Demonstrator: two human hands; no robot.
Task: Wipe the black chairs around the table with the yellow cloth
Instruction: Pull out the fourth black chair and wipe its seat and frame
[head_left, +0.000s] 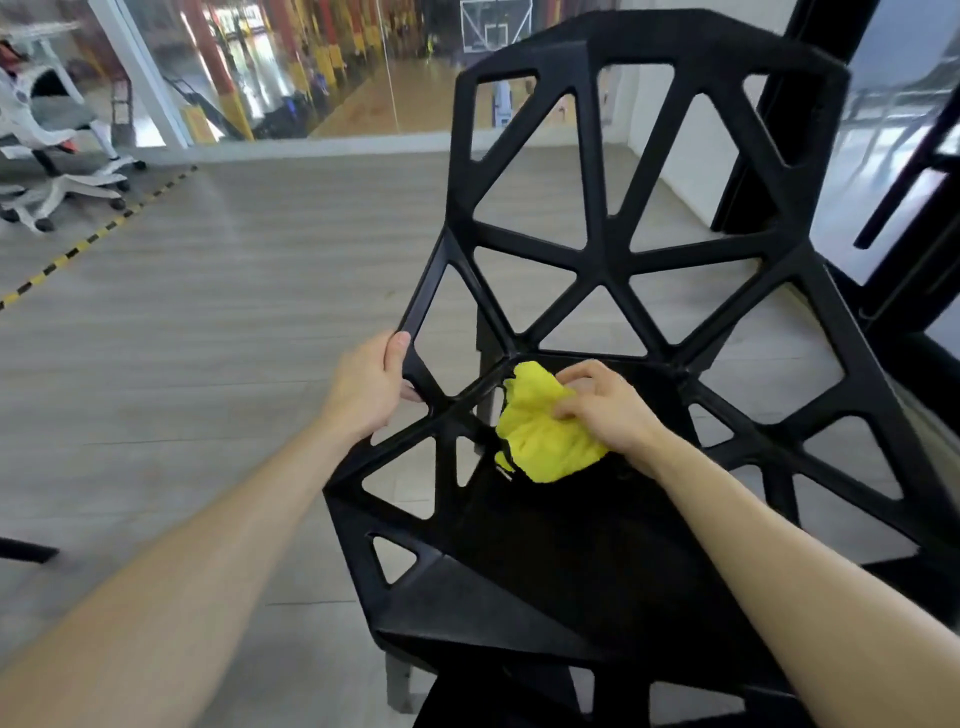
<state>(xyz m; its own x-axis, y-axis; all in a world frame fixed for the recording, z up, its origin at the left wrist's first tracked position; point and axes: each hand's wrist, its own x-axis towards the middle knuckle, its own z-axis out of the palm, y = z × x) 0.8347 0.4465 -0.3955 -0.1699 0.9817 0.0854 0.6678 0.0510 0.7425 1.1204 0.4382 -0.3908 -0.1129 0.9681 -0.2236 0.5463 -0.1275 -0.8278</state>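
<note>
A black chair with a lattice of triangular openings fills the middle and right of the view, its backrest facing me. My left hand grips the left edge of the frame where the seat meets the back, thumb on top and fingers curled under. A crumpled yellow cloth lies at the rear of the seat. My right hand holds the cloth against the seat, fingers curled into its folds.
Grey plank floor spreads to the left. White office chairs stand at the far left behind a yellow-black floor stripe. A glass wall runs along the back. Black door frames rise close behind the chair on the right.
</note>
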